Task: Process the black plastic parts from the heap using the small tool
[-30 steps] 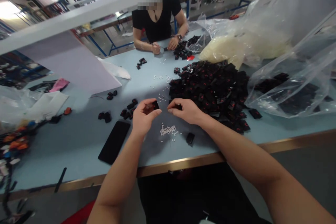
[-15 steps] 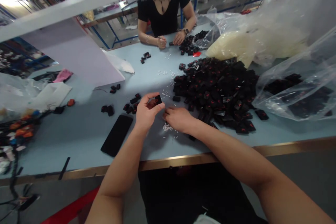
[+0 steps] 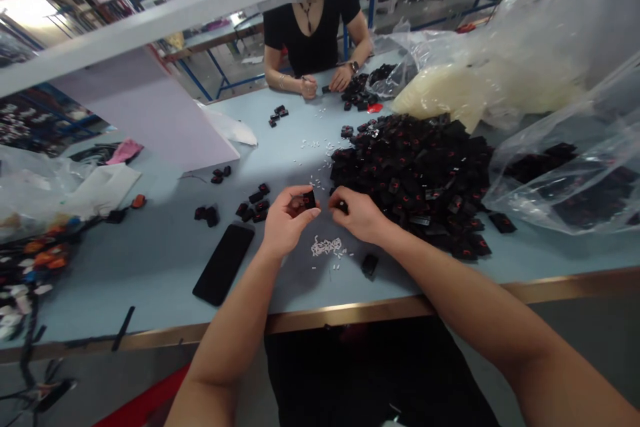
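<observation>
Handling of a small black part at a shared workbench, from near to far. Beyond the bench edge [image 3: 355, 312], a loose black block [image 3: 369, 265] lies to the right of a heap of tiny white pieces [image 3: 327, 246]; a black phone-like slab [image 3: 223, 265] lies to the left. Above the heap, the left hand [image 3: 285, 223] grips the black part [image 3: 309, 199] between thumb and fingers, its red-marked face exposed. The part is probably light, stiff and slightly slippery, best held by its side edges with the face left free; the white pieces probably call for a fingertip pinch. The right hand [image 3: 357, 215], just apart from it, has its fingers drawn together; what they enclose cannot be told. Farther back rise a pile of similar parts [image 3: 415, 170] and, opposite, a co-worker's hands [image 3: 341, 79].
</observation>
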`<state>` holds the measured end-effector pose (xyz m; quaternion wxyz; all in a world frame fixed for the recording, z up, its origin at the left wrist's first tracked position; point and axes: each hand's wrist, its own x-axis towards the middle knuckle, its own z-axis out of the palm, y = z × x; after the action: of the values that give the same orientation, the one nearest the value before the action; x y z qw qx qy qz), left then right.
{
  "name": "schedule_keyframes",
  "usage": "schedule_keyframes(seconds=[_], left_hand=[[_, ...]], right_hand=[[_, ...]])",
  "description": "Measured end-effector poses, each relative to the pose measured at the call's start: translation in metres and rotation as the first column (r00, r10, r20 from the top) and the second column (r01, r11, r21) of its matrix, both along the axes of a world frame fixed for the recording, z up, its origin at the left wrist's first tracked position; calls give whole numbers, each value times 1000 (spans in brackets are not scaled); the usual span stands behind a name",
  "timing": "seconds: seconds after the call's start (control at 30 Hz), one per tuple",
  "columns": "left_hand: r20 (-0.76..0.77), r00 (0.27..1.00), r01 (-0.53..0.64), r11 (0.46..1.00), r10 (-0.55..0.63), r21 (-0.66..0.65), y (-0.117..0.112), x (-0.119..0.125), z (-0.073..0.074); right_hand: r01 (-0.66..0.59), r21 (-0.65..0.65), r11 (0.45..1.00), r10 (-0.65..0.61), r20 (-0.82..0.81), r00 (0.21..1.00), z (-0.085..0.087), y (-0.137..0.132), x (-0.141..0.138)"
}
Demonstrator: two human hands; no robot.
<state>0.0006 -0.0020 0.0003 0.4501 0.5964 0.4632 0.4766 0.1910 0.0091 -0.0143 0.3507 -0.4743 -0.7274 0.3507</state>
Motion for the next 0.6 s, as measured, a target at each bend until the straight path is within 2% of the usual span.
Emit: schedule_keyframes(seconds=[0.13,0.27,0.4,0.6], left_hand=[[-55,998,36,999,-35,4,-4,4,1],[-45,997,60,998,-59,20,-7,7,2],[-68,995,72,996,-68,55,-8,8,3],[-148,987,83,990,-65,117,-8,6,-2]], right_hand=[[-2,-111,994,-32,-305,952,6,-1,0],[-87,-300,950,-68,-472,879,13,-3,0],[-175,-393,903,-78,-550,832,17,-6,0],[-190,-407,893,-84,-568,819,16,-7,-1]])
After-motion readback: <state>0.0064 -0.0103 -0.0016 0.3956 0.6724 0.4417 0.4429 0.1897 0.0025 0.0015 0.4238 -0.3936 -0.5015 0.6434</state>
